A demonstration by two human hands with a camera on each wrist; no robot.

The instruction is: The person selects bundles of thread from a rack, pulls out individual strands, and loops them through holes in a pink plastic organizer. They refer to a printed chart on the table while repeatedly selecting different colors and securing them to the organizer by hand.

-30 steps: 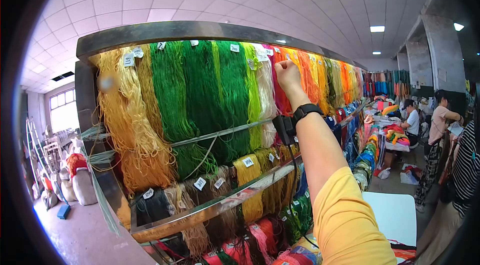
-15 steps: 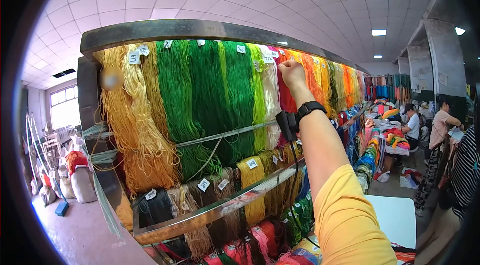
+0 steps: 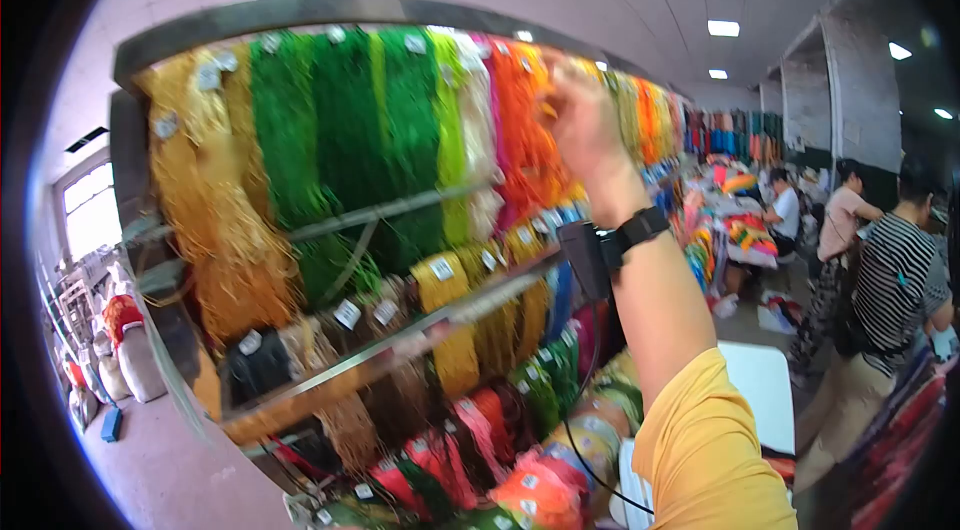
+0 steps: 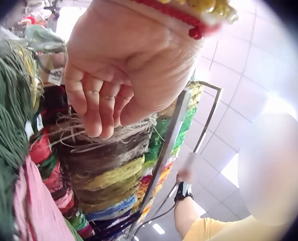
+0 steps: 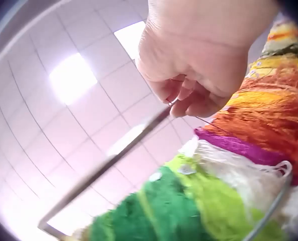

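Note:
In the head view my right hand (image 3: 588,130) is raised before the top row of the rack, beside the orange skeins (image 3: 530,120). The right wrist view shows the right hand's curled fingers pinching a thin dark red thread (image 5: 209,124), which runs toward the magenta skein (image 5: 239,145). White skeins (image 5: 229,163) and green skeins (image 5: 159,208) hang nearby. My left hand (image 4: 121,65) appears only in the left wrist view, its fingers loosely bent and holding nothing. It hangs in front of brown skeins (image 4: 104,145), with dark green strands (image 4: 8,85) to one side.
A metal rail (image 3: 400,342) crosses the rack's front below the top skeins. A black cable (image 3: 600,488) hangs from the right wrist device. To the right are a white board (image 3: 758,395) and a person in a striped top (image 3: 890,280).
My right hand has moved right along the top row, away from the white skein, and more orange shows beside it. The head view has turned right and is blurred.

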